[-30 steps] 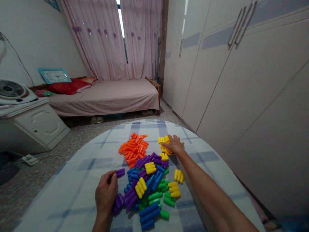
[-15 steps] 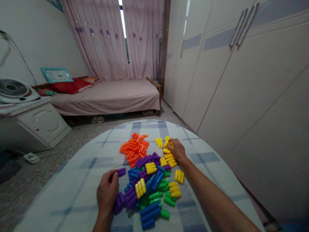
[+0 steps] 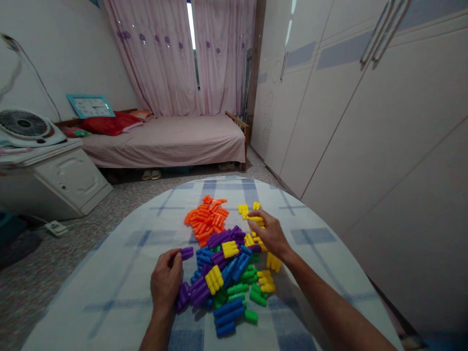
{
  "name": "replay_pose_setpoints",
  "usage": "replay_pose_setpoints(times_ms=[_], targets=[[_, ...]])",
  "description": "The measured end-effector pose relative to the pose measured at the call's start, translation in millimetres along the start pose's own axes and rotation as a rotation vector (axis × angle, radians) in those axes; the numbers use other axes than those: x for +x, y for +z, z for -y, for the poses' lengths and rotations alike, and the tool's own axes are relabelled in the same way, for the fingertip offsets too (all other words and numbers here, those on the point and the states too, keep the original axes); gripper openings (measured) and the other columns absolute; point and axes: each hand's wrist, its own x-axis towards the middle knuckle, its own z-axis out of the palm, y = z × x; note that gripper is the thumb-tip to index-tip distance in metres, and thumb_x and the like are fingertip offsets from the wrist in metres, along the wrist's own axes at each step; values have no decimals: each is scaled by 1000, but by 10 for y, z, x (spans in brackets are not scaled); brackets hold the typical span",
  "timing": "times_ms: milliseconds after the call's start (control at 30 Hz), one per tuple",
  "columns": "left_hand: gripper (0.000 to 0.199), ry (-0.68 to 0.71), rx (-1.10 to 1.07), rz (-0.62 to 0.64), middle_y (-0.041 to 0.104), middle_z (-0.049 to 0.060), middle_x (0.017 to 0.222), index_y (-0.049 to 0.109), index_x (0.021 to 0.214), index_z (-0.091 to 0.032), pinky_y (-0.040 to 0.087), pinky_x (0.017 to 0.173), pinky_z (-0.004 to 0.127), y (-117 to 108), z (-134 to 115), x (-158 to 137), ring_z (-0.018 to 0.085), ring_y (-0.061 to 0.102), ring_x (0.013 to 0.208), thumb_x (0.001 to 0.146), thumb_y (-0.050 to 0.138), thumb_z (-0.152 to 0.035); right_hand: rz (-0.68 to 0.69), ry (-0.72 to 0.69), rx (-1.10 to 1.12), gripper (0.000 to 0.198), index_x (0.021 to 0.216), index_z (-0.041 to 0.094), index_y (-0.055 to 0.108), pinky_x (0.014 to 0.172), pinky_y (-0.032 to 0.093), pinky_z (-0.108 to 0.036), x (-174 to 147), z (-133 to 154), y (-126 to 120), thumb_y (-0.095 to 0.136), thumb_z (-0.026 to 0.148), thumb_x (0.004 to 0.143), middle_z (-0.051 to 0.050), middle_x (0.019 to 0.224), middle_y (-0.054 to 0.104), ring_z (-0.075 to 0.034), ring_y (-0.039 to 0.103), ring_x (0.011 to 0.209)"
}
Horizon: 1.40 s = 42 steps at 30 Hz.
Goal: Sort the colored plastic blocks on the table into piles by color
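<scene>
On the left of the pile, my left hand (image 3: pixel 166 278) rests on the table with thumb and forefinger closed on the end of a purple plastic building block (image 3: pixel 187 252). My right hand (image 3: pixel 270 235) reaches over the yellow blocks at the right, its thumb and fingers pinching a yellow block (image 3: pixel 256 219). Other yellow blocks lie partly hidden under that hand. Between my hands is a mixed heap of purple, blue (image 3: pixel 228 314), green (image 3: pixel 258 295) and yellow blocks. Behind it lies a separate pile of orange blocks (image 3: pixel 206 219).
A checked cloth (image 3: pixel 120 273) covers the round table. Beyond it stand a bed (image 3: pixel 183 139) and, at the left, a white cabinet (image 3: pixel 69 183) with a fan (image 3: pixel 25 126) on top. Tall wardrobe doors (image 3: pixel 365 122) line the right side.
My right hand has drawn back slightly toward me, and a yellow block now shows in its fingers. My left hand keeps its pinch on the purple block. The whole view has shifted a little.
</scene>
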Motion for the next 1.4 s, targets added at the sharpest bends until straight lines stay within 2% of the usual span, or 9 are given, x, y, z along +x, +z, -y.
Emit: replay_pose_setpoints(times_ms=[200, 300, 433, 567, 633, 733, 1000, 1233, 1400], targets=[[38, -10, -3, -2, 67, 7, 99, 66, 91, -20, 47, 81, 35, -10, -20, -5, 24, 61, 91, 73, 46, -47, 317, -236, 51, 19, 98, 22, 62, 78, 44, -26, -242, 450, 215, 59, 27, 81, -1, 94, 64, -13, 59, 84], [38, -14, 4, -2, 67, 7, 99, 66, 91, -20, 47, 81, 35, -13, -23, -9, 24, 61, 92, 73, 46, -47, 303, -261, -3, 25, 105, 22, 60, 82, 44, -27, -97, 357, 194, 54, 36, 86, -2, 99, 63, -13, 58, 88], [38, -12, -3, 4, 67, 7, 97, 66, 91, -20, 47, 80, 36, -19, -25, -12, 24, 62, 90, 73, 47, -47, 92, -51, -380, 43, 120, 21, 55, 96, 36, -41, 356, -106, 161, 53, 45, 85, -10, 126, 53, -23, 45, 118], [38, -2, -23, 4, 67, 7, 97, 65, 90, -20, 47, 81, 36, -19, -24, -11, 24, 62, 90, 73, 47, -48, 200, 267, -656, 64, 134, 24, 44, 95, 34, -50, 691, -552, 242, 48, 61, 81, -14, 142, 38, -31, 34, 128], [37, 0, -30, 7, 67, 7, 98, 65, 90, -21, 47, 81, 35, -16, -20, -11, 24, 62, 91, 74, 47, -48, 280, 313, -681, 71, 137, 25, 40, 95, 34, -51, 742, -654, 323, 45, 66, 80, -14, 142, 37, -31, 35, 127], [35, -2, -33, 10, 67, 6, 98, 65, 90, -22, 47, 82, 35, -10, -13, -11, 24, 62, 91, 75, 47, -48, 333, 259, -728, 73, 136, 27, 41, 94, 33, -49, 714, -676, 455, 48, 68, 77, -13, 140, 39, -31, 36, 125], [34, 28, -47, 15, 67, 6, 99, 65, 90, -22, 48, 81, 34, 7, 17, -11, 23, 62, 92, 77, 47, -48, 203, 44, -854, 33, 112, 23, 57, 82, 38, -36, 562, -586, 566, 48, 42, 86, -10, 106, 57, -24, 49, 100], [29, 60, -57, -9, 66, 4, 96, 65, 90, -23, 49, 81, 32, 33, 27, -35, 21, 62, 90, 80, 47, -43, 86, -43, -794, 32, 110, 24, 58, 74, 41, -30, 517, -666, 531, 54, 38, 81, -8, 101, 57, -23, 48, 96], [26, 73, -45, -11, 66, 3, 95, 65, 88, -23, 48, 80, 31, 39, -18, -44, 19, 62, 89, 83, 45, -39, -46, -111, -592, 37, 109, 19, 60, 87, 43, -39, 587, -762, 332, 53, 42, 80, -9, 101, 59, -24, 52, 94]])
